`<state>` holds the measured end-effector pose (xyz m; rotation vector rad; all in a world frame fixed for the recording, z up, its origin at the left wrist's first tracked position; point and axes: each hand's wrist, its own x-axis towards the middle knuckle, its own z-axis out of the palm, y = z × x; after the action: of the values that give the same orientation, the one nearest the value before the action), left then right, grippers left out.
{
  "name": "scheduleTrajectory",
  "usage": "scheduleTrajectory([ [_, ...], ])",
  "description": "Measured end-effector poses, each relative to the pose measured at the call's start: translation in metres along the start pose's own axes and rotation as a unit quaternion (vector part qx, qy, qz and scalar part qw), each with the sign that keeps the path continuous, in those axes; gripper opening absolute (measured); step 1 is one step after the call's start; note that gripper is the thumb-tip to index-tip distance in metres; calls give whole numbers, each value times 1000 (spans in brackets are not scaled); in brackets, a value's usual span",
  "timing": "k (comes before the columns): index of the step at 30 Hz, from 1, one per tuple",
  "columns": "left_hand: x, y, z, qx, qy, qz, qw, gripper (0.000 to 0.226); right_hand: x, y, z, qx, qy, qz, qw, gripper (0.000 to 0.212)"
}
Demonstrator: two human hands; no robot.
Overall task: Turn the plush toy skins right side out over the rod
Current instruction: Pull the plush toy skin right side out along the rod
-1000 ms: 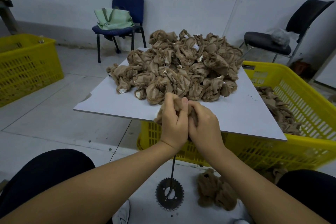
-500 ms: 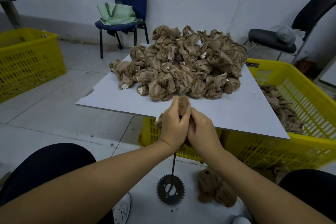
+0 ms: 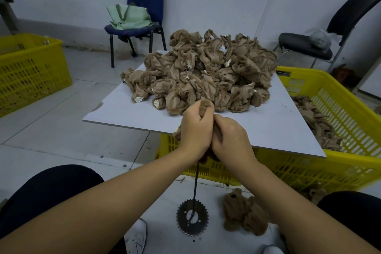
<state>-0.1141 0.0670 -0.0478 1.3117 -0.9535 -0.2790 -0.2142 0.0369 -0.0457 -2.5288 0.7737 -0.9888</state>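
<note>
Centrally, just below the middle of the frame, the left hand (image 3: 195, 130) and the right hand (image 3: 232, 137) press side by side, both with fingers curled tight around one brown plush skin (image 3: 203, 104), whose fuzzy tip pokes out above the left hand's knuckles. Below the hands a thin dark rod (image 3: 195, 183) runs straight down to a toothed sprocket base (image 3: 192, 217) lying on the floor at lower centre; the rod's top is hidden inside the bunched fabric.

Behind the hands, a white board (image 3: 268, 121) rests across a yellow basket (image 3: 329, 163) and carries a big pile of crumpled tan skins (image 3: 206, 72) with pale lining showing here and there. More tan skins lie inside that basket at the right. A furry brown finished skin (image 3: 243, 212) sits on the floor just right of the sprocket.

At the upper left stands a second yellow crate (image 3: 31, 72); a blue chair (image 3: 144, 14) with a green bag (image 3: 129, 16) is at upper centre, and a black chair (image 3: 321, 41) at upper right.
</note>
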Motion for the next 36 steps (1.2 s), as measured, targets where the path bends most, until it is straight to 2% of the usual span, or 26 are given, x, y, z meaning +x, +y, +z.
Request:
scheduleTrajectory([
  [4, -10, -15, -2, 29, -4, -2, 1000, 18, -6, 0, 8, 22, -31, 25, 999, 17],
  [7, -9, -15, 0, 25, -1, 1, 1000, 17, -7, 2, 7, 39, -28, 33, 998, 17],
  [14, -14, 10, 3, -58, 57, 106, 991, 28, -5, -5, -6, 40, 58, -13, 997, 27],
  [16, -16, 13, 5, -64, 66, 102, 991, 28, -3, -3, -9, 46, 63, -23, 997, 28],
  [19, -21, 6, 8, -74, 47, 67, 994, 29, -5, 0, -6, 49, 33, -15, 998, 19],
  [24, -20, -13, 3, 26, 30, 51, 998, 31, -8, 6, 10, 52, -16, 13, 998, 9],
  [27, -17, -16, 2, 38, 21, 42, 998, 35, -8, 7, 11, 59, -16, 24, 998, 10],
  [32, -20, -6, 3, 1, 18, 58, 998, 29, -11, 6, 5, 56, 11, 3, 998, 13],
  [36, -17, 10, 4, -75, 56, 69, 993, 31, -8, 3, -2, 90, 55, -11, 994, 29],
])
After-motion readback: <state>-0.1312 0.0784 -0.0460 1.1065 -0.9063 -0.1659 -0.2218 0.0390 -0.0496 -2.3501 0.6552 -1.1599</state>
